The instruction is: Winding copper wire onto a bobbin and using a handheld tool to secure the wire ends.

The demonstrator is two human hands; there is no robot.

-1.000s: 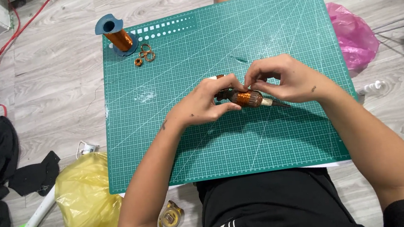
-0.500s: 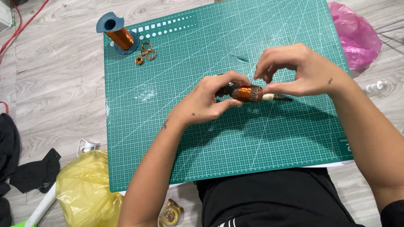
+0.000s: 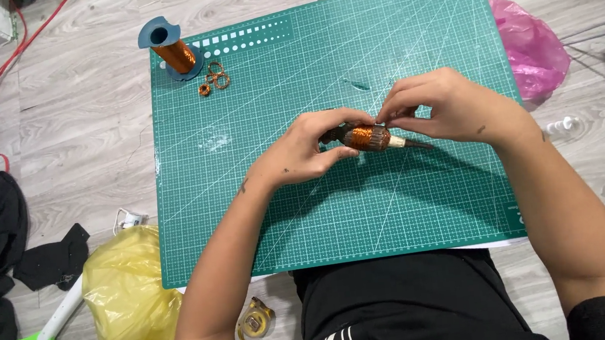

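Mid-winding: left hand (image 3: 301, 152) grips copper-wound rotor (image 3: 367, 138) at cutting mat (image 3: 424, 202) centre; right hand (image 3: 452, 107) pinches its top. Next likely needs steady wire tension.

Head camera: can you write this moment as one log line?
left hand: holds copper-wound part | right hand: pinches its top | surface: green cutting mat | nearby: copper wire spool

Copper-wound rotor (image 3: 368, 138), horizontal, held above green mat (image 3: 395, 205)
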